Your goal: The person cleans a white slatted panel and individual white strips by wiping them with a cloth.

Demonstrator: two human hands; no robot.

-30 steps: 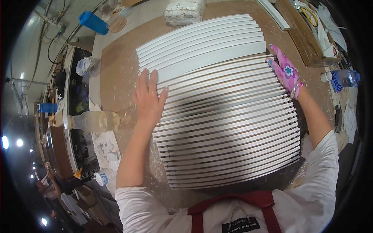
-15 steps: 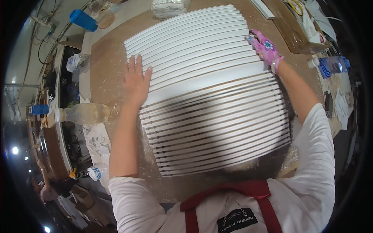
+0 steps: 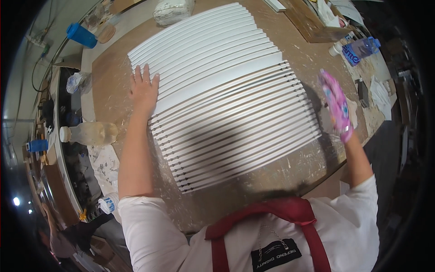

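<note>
White slats (image 3: 235, 122) lie side by side across the brown table board, the nearer ones spaced apart with small pegs at their ends. Beyond them, a tighter group of white slats (image 3: 204, 41) has stepped right ends. My left hand (image 3: 144, 93), bare, rests on the left ends of the slats with its fingers stretched out. My right hand (image 3: 336, 106), in a pink flowered glove, is off to the right of the slats. Its fingers look extended, though blurred, and nothing shows in them. Partly hidden by it is a pale flat thing (image 3: 352, 115) on the table.
A capped bottle of yellowish liquid (image 3: 97, 133) lies at the left edge. A blue cup (image 3: 81, 35) and a plastic-wrapped bundle (image 3: 173, 11) are at the far side. A water bottle (image 3: 360, 50) and a wooden box (image 3: 312, 25) are at the right.
My right hand has left the right ends of the slats and moved right and nearer to me. My left hand stays on the slats. The whole view has shifted slightly.
</note>
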